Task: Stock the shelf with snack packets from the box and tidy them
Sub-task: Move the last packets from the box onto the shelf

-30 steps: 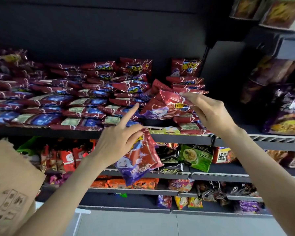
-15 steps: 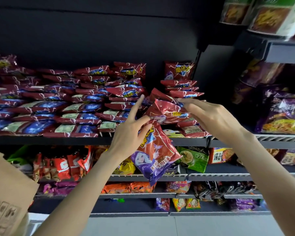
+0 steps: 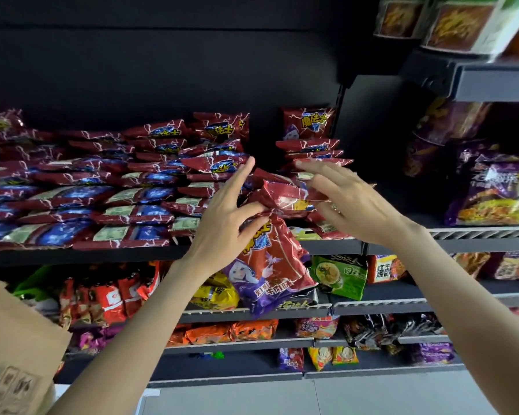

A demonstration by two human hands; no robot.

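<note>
Since half a second ago the right hand [image 3: 349,205] has let its fingers straighten and spread over the crumpled red packet [image 3: 285,194], where before they curled onto it; the left hand [image 3: 222,223] has risen slightly, its forefinger now reaching the stacked packets [image 3: 102,187]. The left hand's thumb and lower fingers pinch the top edge of a hanging red and purple packet [image 3: 270,268], which dangles below the grip, in front of the shelf [image 3: 81,256] edge. The right hand's fingers lie nearly flat, pressing the crumpled packet just beside the left hand's grip; whether the thumb holds it I cannot tell. Above the right hand's fingers sits a short pile of red packets [image 3: 310,145]. The stacked packets fill the shelf left of the grip. A brown box [image 3: 15,354] is far below-left of both hands.
</note>
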